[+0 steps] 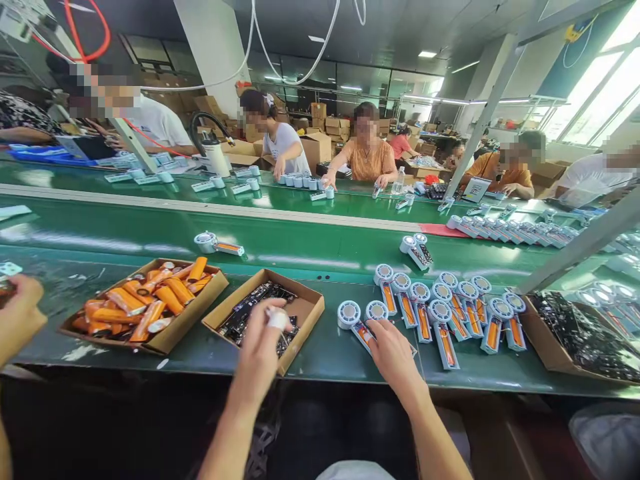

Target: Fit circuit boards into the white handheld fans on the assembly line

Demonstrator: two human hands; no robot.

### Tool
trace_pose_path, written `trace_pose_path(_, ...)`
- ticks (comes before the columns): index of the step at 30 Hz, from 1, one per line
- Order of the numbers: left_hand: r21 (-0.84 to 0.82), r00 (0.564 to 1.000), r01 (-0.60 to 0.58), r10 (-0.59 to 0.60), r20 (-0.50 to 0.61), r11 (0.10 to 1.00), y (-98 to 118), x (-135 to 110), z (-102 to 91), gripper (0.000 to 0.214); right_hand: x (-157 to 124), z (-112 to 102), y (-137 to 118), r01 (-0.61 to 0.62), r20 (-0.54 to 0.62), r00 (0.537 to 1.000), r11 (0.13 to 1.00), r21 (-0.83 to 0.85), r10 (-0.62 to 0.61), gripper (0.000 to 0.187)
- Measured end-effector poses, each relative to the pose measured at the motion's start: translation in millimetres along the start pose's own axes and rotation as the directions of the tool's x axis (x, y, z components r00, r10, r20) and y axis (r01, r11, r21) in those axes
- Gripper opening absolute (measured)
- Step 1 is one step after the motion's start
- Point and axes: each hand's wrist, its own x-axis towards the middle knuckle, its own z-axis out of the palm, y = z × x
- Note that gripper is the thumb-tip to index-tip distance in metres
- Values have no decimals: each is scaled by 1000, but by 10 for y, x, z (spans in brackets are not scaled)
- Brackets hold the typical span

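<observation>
My left hand (263,340) hovers over a cardboard box (307,323) of small black circuit boards (250,307). White wrapping covers one finger; the fingers are loosely bent and apart, with nothing visible in them. On the bench to the right, my right hand (393,350) has its fingers closed around a handheld fan body (376,310), hiding most of its handle. Touching its left side lies another fan body (349,313), its round head pale blue and an orange battery in its handle. More such fan bodies (443,333) lie in a group to the right.
Orange batteries (170,300) fill a cardboard box (200,303) on the left. A co-worker's hand (23,310) shows at the left edge. Another box (550,347) of boards stands right. Fan units lie on the green conveyor (300,247); several people work across it. A metal post (575,247) slants at right.
</observation>
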Motion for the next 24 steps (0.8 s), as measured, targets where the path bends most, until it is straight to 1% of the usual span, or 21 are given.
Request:
trace_pose_path(1,-33,994,52,-49,100,998,-24,-157,144,30,80,37,-12,-14,26,1000,1000,-27,15,25)
trace_pose_path(2,-33,981,106,-99,169,994,-63,-305,282,30,141,73,-17,-31,42,999,999,-45,33,24)
trace_pose_path(4,23,957,165,-166,239,986,-169,-551,519,27,192,125,-14,-55,57,997,997,-53,58,22)
trace_pose_path(5,48,949,179,-185,254,983,-227,-641,608,25,188,138,-9,-62,60,996,997,-54,65,22)
trace_pose_path(6,73,941,183,-196,276,980,-282,-707,675,23,170,140,-5,-64,62,996,997,-51,67,22)
trace_pose_path(8,96,933,143,-166,318,985,-372,-768,748,20,116,126,3,-45,51,998,999,5,45,23)
trace_pose_path(10,91,922,72,-101,374,993,-425,-759,759,21,72,108,11,5,11,1000,988,152,-7,22)
trace_pose_path(11,84,912,49,-79,402,995,-438,-742,751,24,60,106,16,35,-12,999,967,251,-33,22)
trace_pose_path(13,59,899,51,-72,432,997,-437,-702,729,29,53,122,28,75,-41,997,892,445,-64,23)
trace_pose_path(14,45,901,67,-80,426,997,-427,-685,722,30,54,140,35,81,-38,997,845,528,-72,22)
trace_pose_path(16,18,918,99,-98,383,995,-398,-658,722,31,57,187,45,80,-17,996,750,656,-92,21)
trace_pose_path(18,-2,929,120,-111,353,993,-366,-625,744,32,50,231,48,98,-23,993,684,723,-118,20)
trace_pose_path(19,-8,926,133,-121,358,991,-353,-601,761,31,43,250,47,117,-42,991,672,731,-127,20)
trace_pose_path(22,-43,899,187,-154,409,981,-335,-491,810,27,17,296,41,167,-124,986,679,715,-112,22)
trace_pose_path(23,-58,885,228,-182,428,972,-337,-447,820,28,9,312,41,155,-134,987,675,721,-84,22)
trace_pose_path(24,-74,869,281,-221,443,957,-344,-401,826,30,3,330,42,119,-126,991,658,743,-37,21)
